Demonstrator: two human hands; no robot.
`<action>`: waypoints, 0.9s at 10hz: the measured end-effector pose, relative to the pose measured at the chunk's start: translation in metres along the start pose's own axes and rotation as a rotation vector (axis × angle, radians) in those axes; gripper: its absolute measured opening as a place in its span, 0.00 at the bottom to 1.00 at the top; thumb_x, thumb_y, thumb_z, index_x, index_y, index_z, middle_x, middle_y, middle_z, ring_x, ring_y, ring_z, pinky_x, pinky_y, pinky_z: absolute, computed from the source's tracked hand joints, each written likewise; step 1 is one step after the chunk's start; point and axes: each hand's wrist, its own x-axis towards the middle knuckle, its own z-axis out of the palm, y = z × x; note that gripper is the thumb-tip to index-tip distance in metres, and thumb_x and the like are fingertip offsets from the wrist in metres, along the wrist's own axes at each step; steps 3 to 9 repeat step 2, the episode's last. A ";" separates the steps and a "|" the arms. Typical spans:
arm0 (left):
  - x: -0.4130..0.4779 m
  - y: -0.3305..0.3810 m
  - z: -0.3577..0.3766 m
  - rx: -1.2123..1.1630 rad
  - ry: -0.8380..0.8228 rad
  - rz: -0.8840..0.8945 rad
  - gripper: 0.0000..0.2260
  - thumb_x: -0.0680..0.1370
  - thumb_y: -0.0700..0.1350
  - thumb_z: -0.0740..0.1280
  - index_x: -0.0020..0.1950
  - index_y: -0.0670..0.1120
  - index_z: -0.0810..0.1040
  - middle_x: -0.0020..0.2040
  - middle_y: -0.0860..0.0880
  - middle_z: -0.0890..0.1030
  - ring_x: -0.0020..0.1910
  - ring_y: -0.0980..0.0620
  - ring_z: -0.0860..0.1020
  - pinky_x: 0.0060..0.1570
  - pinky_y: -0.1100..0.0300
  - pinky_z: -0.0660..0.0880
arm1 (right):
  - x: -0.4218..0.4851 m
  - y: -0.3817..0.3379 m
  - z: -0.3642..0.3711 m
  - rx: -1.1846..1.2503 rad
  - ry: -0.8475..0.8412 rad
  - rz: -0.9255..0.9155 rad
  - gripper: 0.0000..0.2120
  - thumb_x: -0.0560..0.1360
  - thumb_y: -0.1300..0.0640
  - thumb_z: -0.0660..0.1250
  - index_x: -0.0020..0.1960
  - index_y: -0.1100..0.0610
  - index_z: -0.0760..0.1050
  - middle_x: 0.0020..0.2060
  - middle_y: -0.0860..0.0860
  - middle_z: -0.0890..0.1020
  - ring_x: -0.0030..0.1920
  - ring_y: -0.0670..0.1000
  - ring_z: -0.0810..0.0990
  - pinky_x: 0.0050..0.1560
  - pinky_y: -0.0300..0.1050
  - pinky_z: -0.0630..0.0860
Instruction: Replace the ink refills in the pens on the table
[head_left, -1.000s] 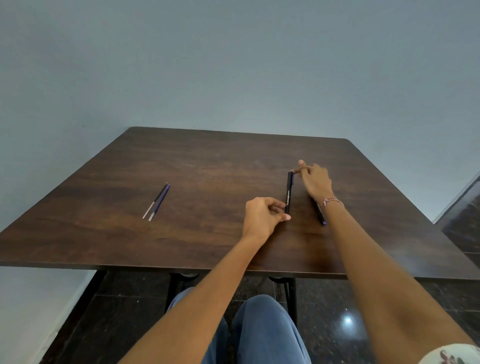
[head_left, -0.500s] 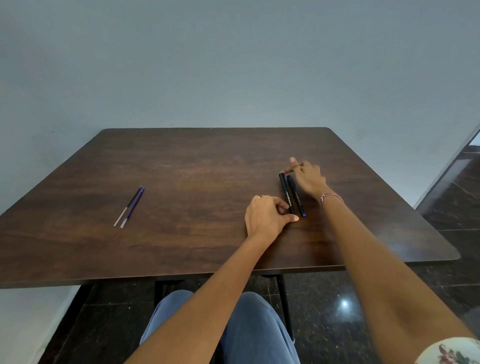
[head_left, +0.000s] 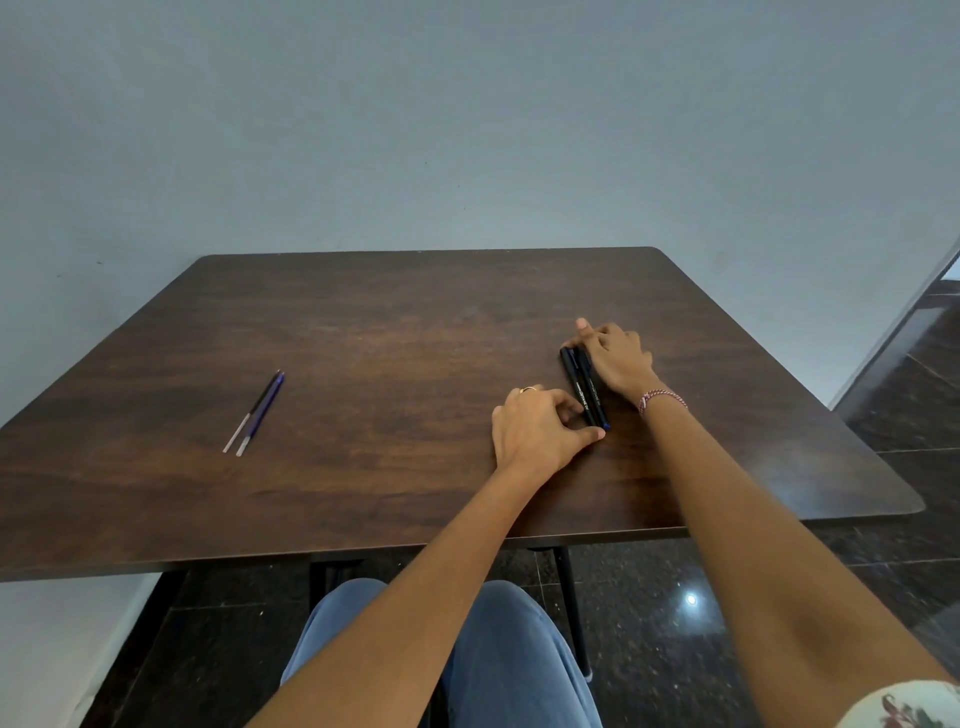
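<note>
I am bracketing the two pens (head_left: 586, 387), lying side by side on the surface (head_left: 363, 364) along 11-to-5 o'clock, my left hand (head_left: 540, 431) fingers curled at their near ends and my right hand (head_left: 618, 361) fingers pressed on their far ends, neither gripping.

Two pens (head_left: 584, 387) now side by side — between both hands (head_left: 535, 434).

Both forearms are bare. The left hand (head_left: 537, 434) wears a gold-coloured ring (head_left: 528, 389) on one finger. A braided red-and-white thread bracelet (head_left: 661, 399) circles the right wrist. A white floral-print sleeve (head_left: 906, 705) covers the right upper arm. Blue jeans (head_left: 483, 660) cover the legs.
</note>
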 end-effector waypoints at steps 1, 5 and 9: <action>0.000 0.001 -0.002 -0.001 -0.028 0.003 0.18 0.66 0.62 0.74 0.51 0.56 0.80 0.40 0.58 0.76 0.50 0.53 0.75 0.52 0.50 0.74 | -0.001 -0.002 -0.002 -0.018 -0.013 -0.024 0.28 0.80 0.36 0.42 0.60 0.44 0.78 0.63 0.55 0.73 0.68 0.59 0.63 0.66 0.61 0.59; 0.004 -0.001 -0.007 -0.070 -0.034 -0.017 0.21 0.67 0.60 0.74 0.56 0.55 0.78 0.42 0.57 0.76 0.51 0.53 0.75 0.53 0.49 0.74 | 0.000 -0.009 -0.006 -0.003 0.068 -0.042 0.28 0.80 0.37 0.44 0.65 0.49 0.75 0.65 0.56 0.71 0.69 0.60 0.62 0.65 0.61 0.61; 0.004 -0.001 -0.007 -0.070 -0.034 -0.017 0.21 0.67 0.60 0.74 0.56 0.55 0.78 0.42 0.57 0.76 0.51 0.53 0.75 0.53 0.49 0.74 | 0.000 -0.009 -0.006 -0.003 0.068 -0.042 0.28 0.80 0.37 0.44 0.65 0.49 0.75 0.65 0.56 0.71 0.69 0.60 0.62 0.65 0.61 0.61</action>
